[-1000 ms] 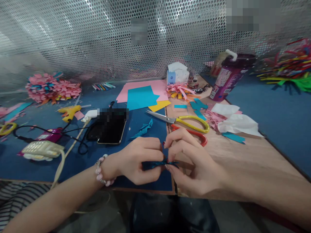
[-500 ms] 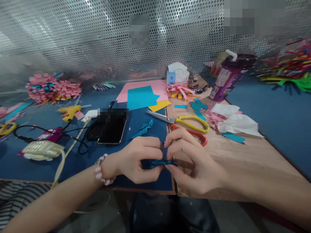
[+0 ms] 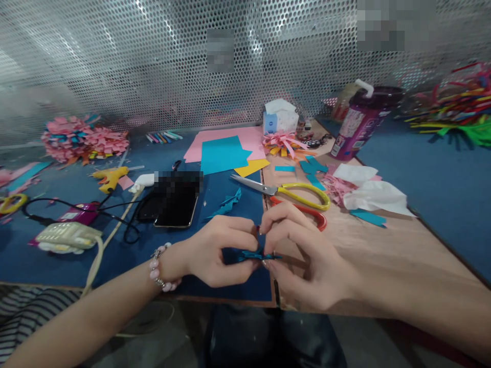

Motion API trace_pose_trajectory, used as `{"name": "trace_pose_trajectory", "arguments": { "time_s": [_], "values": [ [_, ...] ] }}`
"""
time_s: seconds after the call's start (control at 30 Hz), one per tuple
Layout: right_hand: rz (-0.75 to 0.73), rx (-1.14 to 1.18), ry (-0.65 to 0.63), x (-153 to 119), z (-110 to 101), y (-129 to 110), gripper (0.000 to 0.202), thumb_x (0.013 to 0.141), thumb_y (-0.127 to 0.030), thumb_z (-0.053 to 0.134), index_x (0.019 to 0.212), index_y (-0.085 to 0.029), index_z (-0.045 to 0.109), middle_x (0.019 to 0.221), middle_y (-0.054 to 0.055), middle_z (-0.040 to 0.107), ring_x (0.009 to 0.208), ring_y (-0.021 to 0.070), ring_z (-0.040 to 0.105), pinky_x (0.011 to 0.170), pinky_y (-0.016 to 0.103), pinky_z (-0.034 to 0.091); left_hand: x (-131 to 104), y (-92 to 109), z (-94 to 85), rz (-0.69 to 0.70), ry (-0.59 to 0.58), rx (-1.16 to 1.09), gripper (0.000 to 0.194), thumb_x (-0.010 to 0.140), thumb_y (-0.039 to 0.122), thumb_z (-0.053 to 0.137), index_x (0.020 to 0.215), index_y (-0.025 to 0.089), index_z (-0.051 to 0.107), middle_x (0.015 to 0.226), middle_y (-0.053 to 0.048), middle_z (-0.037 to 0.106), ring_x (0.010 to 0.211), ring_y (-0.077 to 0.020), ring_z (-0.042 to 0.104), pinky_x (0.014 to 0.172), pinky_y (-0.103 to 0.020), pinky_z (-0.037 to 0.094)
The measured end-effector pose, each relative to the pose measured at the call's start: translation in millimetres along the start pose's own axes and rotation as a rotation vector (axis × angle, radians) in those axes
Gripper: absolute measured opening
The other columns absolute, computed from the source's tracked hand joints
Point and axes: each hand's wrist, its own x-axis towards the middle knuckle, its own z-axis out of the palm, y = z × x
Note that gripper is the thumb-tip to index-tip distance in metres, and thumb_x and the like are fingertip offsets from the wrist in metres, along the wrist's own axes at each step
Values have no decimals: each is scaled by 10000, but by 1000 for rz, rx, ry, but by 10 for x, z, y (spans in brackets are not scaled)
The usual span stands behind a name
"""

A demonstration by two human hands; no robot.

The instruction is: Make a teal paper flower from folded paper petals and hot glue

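Note:
Between my two hands is a small fringed piece of blue paper [image 3: 251,255], held just above the front edge of the table. My left hand [image 3: 224,250], with a beaded bracelet at the wrist, pinches it between thumb and fingers. From the other side, my right hand [image 3: 303,253] grips the same piece with thumb and fingertips, which hide part of it. A second cut strip of blue paper [image 3: 229,203] lies beyond my left hand. Scissors [image 3: 274,190] with one yellow and one red handle lie open just past my right hand.
Blue sheets [image 3: 220,153] lie on pink paper at the back. To the left are a phone [image 3: 178,204], a yellow glue gun [image 3: 110,179] and a corded power strip [image 3: 67,236]. A purple cup [image 3: 356,122] and crumpled tissue [image 3: 378,197] stand and lie right. Behind rises a perforated metal panel [image 3: 169,66].
Both hands stay in nearly the same place, still pinching the blue paper. The fingers and the paper between them have shifted very slightly.

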Motion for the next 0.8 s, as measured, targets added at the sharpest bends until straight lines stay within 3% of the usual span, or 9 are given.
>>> {"name": "trace_pose_trajectory", "arguments": {
  "time_s": [0.3, 0.53, 0.67, 0.8],
  "values": [
    [99, 161, -66, 44, -56, 28, 73, 843, -136, 523, 894, -170, 562, 1007, 74, 492, 946, 167, 525, 858, 350, 468, 0, -11, -41, -87, 10, -134, 55, 744, 110, 561, 753, 145, 602, 675, -32, 596, 604, -117, 529, 563, -221, 443],
    [159, 161, -49, 63, -91, 43, 101, 863, -99, 524, 860, -190, 566, 997, 53, 497, 944, 156, 525, 843, 333, 478, 4, -46, -100, -132, 25, -227, 82, 813, 130, 584, 823, 127, 666, 747, -50, 694, 652, -120, 620, 628, -206, 500],
    [166, 130, -51, 73, -110, 54, 86, 848, -106, 563, 857, -190, 578, 1026, 46, 485, 976, 141, 519, 901, 315, 445, 20, -23, -129, -277, -10, -335, 93, 836, 174, 608, 830, 118, 681, 778, -57, 712, 682, -126, 646, 644, -197, 516],
    [126, 59, -48, 87, -133, 51, 85, 833, -104, 585, 853, -187, 581, 1033, 43, 487, 985, 128, 515, 911, 288, 433, 26, -1, -120, -450, 28, -543, 96, 833, 214, 640, 876, 128, 645, 778, -35, 681, 607, -95, 625, 567, -174, 515]
  ]
}}
